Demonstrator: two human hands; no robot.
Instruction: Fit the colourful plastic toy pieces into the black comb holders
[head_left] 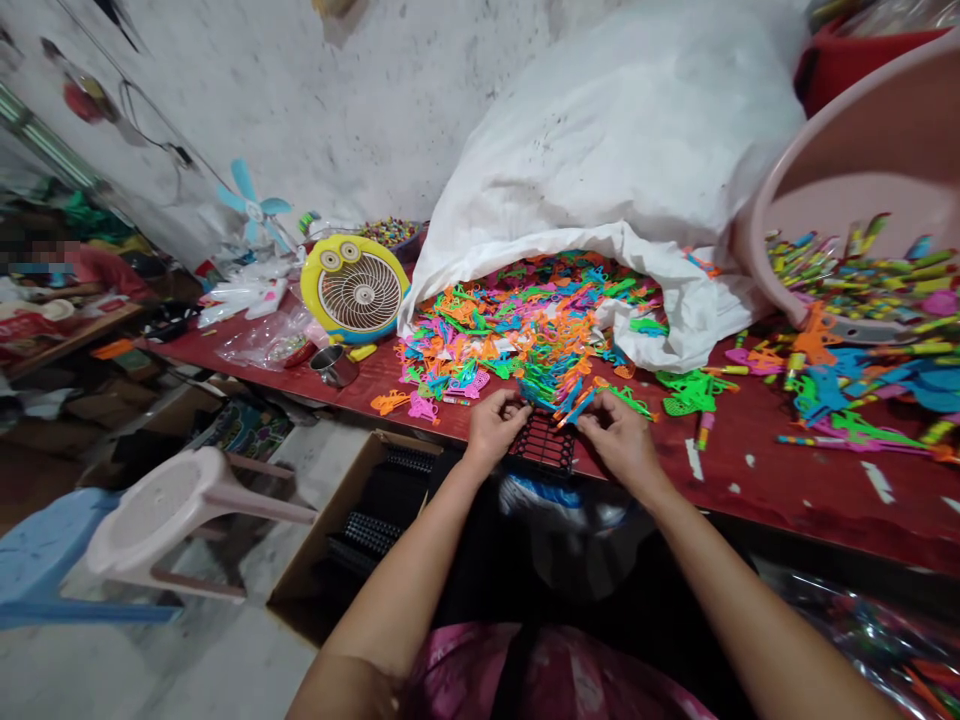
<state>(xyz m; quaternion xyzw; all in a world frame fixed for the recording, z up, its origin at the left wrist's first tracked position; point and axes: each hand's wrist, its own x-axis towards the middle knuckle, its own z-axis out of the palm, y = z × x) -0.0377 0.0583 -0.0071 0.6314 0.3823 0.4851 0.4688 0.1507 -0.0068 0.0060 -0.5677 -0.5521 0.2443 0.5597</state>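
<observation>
One blue-orange piece (pixel 576 407) is pinched by the right hand (pixel 622 442), seemingly near its end for good control. The left hand (pixel 492 433) has fingers curled at the black grid (pixel 541 448), perhaps to steady it, but I cannot tell whether they hold something. The grid lies between both hands, at the front edge of the table (pixel 795 512); just beyond, the heap (pixel 517 312) spills from the sack (pixel 622 150), probably for easy reach.
</observation>
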